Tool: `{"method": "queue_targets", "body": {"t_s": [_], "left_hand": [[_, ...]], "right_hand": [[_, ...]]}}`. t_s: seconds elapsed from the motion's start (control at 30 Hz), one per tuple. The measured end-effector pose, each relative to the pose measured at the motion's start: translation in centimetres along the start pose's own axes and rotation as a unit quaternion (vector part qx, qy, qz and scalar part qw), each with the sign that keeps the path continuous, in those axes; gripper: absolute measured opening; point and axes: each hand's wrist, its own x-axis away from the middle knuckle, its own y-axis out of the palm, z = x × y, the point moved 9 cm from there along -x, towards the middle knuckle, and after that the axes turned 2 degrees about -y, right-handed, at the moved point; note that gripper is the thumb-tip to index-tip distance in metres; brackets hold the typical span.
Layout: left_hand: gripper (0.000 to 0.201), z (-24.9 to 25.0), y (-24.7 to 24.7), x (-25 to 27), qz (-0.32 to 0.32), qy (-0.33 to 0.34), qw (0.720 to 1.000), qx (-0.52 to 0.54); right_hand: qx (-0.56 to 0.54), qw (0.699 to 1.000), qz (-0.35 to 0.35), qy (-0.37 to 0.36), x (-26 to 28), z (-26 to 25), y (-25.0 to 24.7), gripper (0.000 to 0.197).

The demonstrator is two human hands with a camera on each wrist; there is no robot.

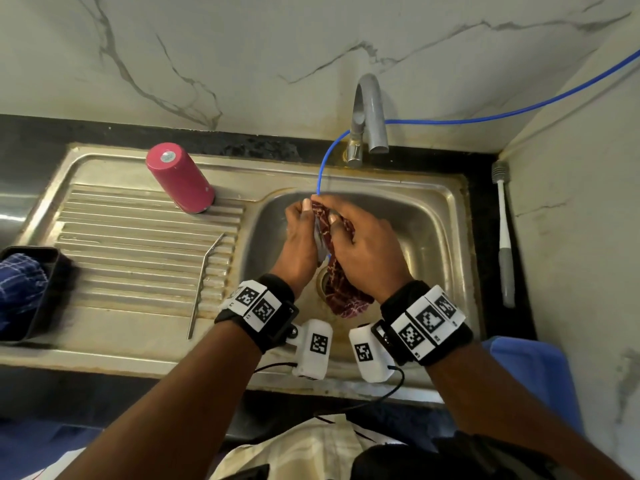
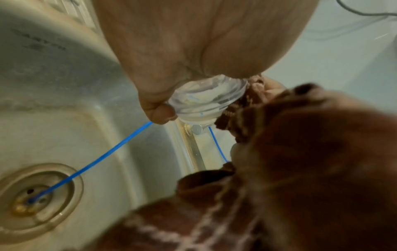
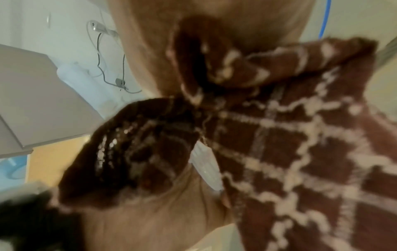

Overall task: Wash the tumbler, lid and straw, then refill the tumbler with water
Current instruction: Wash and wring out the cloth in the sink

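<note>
While both hands work over the basin, much of the lid stays covered.
Left hand (image 1: 300, 237): fingers curled round the clear lid (image 2: 206, 100), held on edge over the sink (image 1: 446, 202); the left wrist view shows the thumb (image 2: 159, 112) pressed on its rim.
Right hand (image 1: 360, 247): grasping a maroon checked cloth (image 1: 343, 289) against the lid; the fingertips are buried in the folds, so how they lie cannot be made out.
Lid: only a thin sliver shows between the hands in the head view (the right wrist view gives a small clear ridged piece, the rest wrapped in cloth).
Cloth: streaked with white foam; its lower end hangs toward the drain (image 2: 32, 200); blurred in both wrist views.
Tumbler (image 1: 180, 178): pink, upside down on the draining board, well apart from the hands.
Straw (image 1: 204, 282): metal, bent near the top, lying flat on the ribs of the board.
Blue hose (image 1: 325, 168): runs from beside the tap (image 1: 369, 116) down behind the hands; its end shows at the drain.
Brush (image 1: 504, 230): on the counter right of the sink.
Black tub (image 1: 45, 271): at the left edge, cut off; blue cloth inside.
</note>
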Motion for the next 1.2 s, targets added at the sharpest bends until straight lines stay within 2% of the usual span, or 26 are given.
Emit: {"method": "queue_targets", "body": {"t_s": [0.03,0.13,0.2,0.3,0.43,0.5,0.6,0.73,0.87,1.03,1.2], "left_hand": [[0.036,-0.3,-0.2,-0.2,0.003,-0.018,1.000,0.009],[0.091,-1.3,0.0,-0.8,-0.013,-0.081,0.994,0.074],[0.101,-1.5,0.6,-1.0,-0.038,-0.078,0.994,0.070],[0.095,-1.9,1.2,-0.7,-0.053,-0.079,0.994,0.061],[0.049,-2.3,1.8,0.3,-0.054,-0.072,0.994,0.057],[0.041,-2.4,2.0,0.6,-0.052,-0.078,0.993,0.073],[0.060,-1.7,2.8,0.5,-0.069,-0.112,0.973,0.190],[0.056,-0.4,3.0,0.3,-0.064,-0.135,0.946,0.287],[0.053,-0.2,2.6,0.3,-0.051,-0.169,0.924,0.339],[0.080,-0.5,3.8,1.3,-0.090,-0.220,0.898,0.371],[0.066,-0.8,3.6,1.2,-0.053,-0.252,0.879,0.401]], "right_hand": [[-0.008,1.000,0.001,-0.010,0.1,-0.2,0.1,0.038],[-0.014,0.999,0.009,-0.028,0.3,-0.7,0.0,0.034],[-0.010,1.000,0.008,-0.026,0.1,-1.0,-0.4,0.034],[0.022,0.999,0.027,-0.018,-0.5,-0.8,-1.0,0.028],[0.036,0.999,-0.001,0.032,-1.5,0.8,-0.8,0.011],[0.013,0.998,-0.027,0.049,-2.1,1.3,-0.6,0.010],[-0.004,0.999,-0.027,0.026,-2.7,0.7,-0.5,0.010],[0.008,1.000,0.000,-0.012,-2.4,-0.5,0.1,0.010],[0.010,0.999,0.022,-0.041,-1.5,-0.6,0.1,0.014],[0.052,0.994,-0.004,-0.097,-1.0,-0.2,0.2,0.017],[0.100,0.981,-0.036,-0.162,-1.0,-0.8,-0.2,0.016]]}}
